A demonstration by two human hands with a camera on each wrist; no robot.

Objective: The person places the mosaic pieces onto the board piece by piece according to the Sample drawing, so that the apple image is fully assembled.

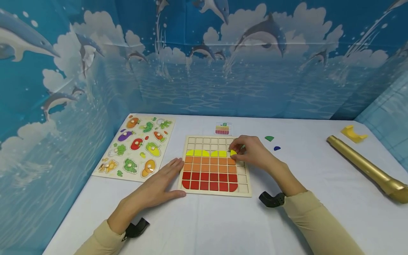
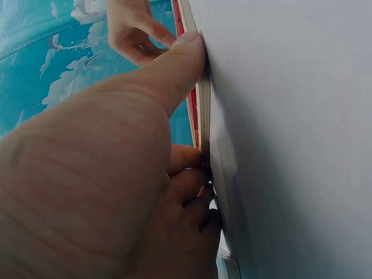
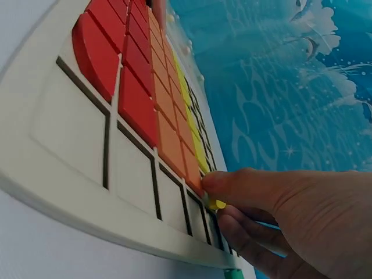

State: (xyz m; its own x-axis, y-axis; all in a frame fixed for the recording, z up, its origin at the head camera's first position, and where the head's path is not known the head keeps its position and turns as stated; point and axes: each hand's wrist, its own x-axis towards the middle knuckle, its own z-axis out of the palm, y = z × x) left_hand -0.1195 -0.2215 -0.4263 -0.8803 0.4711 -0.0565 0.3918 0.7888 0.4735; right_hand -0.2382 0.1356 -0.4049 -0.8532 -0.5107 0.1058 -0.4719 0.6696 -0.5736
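A wooden grid board [image 1: 243,189] lies on the table, with rows of red tiles [image 1: 204,185], orange tiles [image 1: 205,160] and yellow tiles [image 1: 205,153] in its cells. My right hand [image 1: 253,150] pinches a small yellow tile [image 3: 217,204] between thumb and fingers, at the right end of the yellow row. A bit of green [image 3: 233,273] shows below those fingers, partly hidden. Along the board's left edge rests my left hand [image 1: 159,184], its fingers fairly straight and its thumb at the lower left corner.
A small picture card [image 1: 223,128] lies behind the board. To the left is a vegetable puzzle board [image 1: 167,127]. Right of the grid are a green piece [image 1: 269,138] and a dark blue piece [image 1: 277,148]. Farther right lie a gold tube [image 1: 360,164] and a yellow holder [image 1: 353,134].
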